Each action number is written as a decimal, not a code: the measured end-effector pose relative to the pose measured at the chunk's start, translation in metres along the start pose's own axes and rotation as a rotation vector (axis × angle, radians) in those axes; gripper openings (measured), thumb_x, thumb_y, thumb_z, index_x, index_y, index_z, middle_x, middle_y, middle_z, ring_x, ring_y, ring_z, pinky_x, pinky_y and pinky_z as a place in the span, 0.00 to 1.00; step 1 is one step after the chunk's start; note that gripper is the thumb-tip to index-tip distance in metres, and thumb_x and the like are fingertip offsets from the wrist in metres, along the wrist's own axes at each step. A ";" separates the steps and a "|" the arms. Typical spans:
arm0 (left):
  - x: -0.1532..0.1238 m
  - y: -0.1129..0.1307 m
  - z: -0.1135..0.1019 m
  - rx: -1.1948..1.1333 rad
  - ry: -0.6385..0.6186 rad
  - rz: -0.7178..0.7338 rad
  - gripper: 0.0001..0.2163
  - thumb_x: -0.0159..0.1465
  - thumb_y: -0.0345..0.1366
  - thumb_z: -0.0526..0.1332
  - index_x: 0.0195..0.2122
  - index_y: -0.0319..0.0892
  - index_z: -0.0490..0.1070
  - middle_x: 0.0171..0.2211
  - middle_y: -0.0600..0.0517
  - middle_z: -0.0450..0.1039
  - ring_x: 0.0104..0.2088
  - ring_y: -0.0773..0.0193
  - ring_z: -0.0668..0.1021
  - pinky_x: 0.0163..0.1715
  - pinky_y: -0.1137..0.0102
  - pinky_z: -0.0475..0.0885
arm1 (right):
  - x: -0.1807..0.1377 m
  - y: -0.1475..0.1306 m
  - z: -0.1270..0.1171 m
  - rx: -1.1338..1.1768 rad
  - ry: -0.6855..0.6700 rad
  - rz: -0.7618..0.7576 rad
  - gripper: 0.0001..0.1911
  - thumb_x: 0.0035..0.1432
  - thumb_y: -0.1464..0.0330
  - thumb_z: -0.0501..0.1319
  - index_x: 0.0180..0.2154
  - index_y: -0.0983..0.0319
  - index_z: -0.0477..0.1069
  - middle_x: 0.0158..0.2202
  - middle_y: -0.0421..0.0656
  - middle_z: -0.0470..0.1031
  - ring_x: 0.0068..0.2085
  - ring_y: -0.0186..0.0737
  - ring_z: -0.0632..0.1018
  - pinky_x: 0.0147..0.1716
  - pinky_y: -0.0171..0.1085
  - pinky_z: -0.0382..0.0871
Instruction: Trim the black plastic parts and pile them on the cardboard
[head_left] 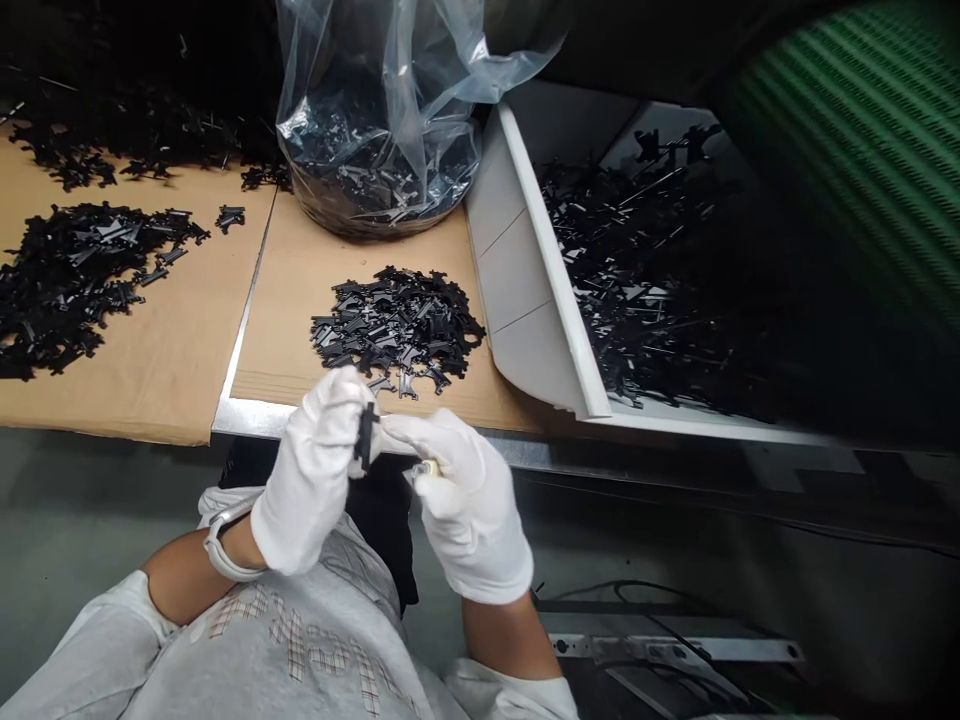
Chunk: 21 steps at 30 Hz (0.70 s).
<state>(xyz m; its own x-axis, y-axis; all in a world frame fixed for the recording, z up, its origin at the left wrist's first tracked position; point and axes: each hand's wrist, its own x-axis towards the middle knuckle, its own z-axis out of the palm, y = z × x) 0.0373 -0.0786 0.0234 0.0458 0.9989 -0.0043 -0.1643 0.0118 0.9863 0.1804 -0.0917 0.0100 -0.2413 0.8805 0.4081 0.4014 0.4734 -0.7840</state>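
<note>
Both my hands wear white gloves and meet just below the table's front edge. My left hand [315, 470] pinches a small black plastic part [366, 436] upright between thumb and fingers. My right hand [469, 505] touches that same part with its fingertips and also holds a small yellowish tool [429, 468], mostly hidden in the palm. A pile of similar black parts [397, 325] lies on the cardboard sheet [300, 290] right beyond my hands.
A clear plastic bag [382, 120] full of black parts stands behind the pile. A white tray [551, 290] with many black parts sits at the right. More black parts [67, 280] spread over cardboard at the left. A green ribbed surface [862, 130] is at the top right.
</note>
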 end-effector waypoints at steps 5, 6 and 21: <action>-0.010 0.007 -0.003 -0.171 0.033 -0.138 0.16 0.61 0.46 0.62 0.23 0.43 0.62 0.21 0.56 0.57 0.21 0.71 0.61 0.20 0.74 0.61 | 0.013 -0.011 -0.015 -0.266 -0.056 -0.241 0.20 0.66 0.60 0.54 0.57 0.56 0.66 0.30 0.41 0.78 0.26 0.36 0.74 0.27 0.35 0.65; -0.011 0.007 -0.003 -0.188 0.026 -0.151 0.17 0.59 0.48 0.64 0.23 0.43 0.63 0.21 0.56 0.56 0.21 0.71 0.60 0.19 0.74 0.60 | 0.015 -0.013 -0.015 -0.246 -0.065 -0.266 0.23 0.66 0.60 0.54 0.61 0.55 0.62 0.31 0.41 0.79 0.27 0.36 0.75 0.28 0.34 0.67; -0.009 0.016 -0.002 -0.308 -0.058 -0.312 0.08 0.51 0.37 0.66 0.21 0.43 0.67 0.21 0.55 0.63 0.21 0.71 0.66 0.25 0.74 0.72 | 0.014 -0.024 -0.016 0.026 -0.170 -0.233 0.34 0.61 0.73 0.58 0.66 0.51 0.52 0.38 0.37 0.81 0.32 0.35 0.79 0.35 0.32 0.75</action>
<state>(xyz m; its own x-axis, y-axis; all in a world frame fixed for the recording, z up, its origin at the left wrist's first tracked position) 0.0324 -0.0873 0.0389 0.1937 0.9413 -0.2765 -0.4197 0.3343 0.8439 0.1820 -0.0898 0.0420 -0.4698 0.7300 0.4964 0.2956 0.6599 -0.6908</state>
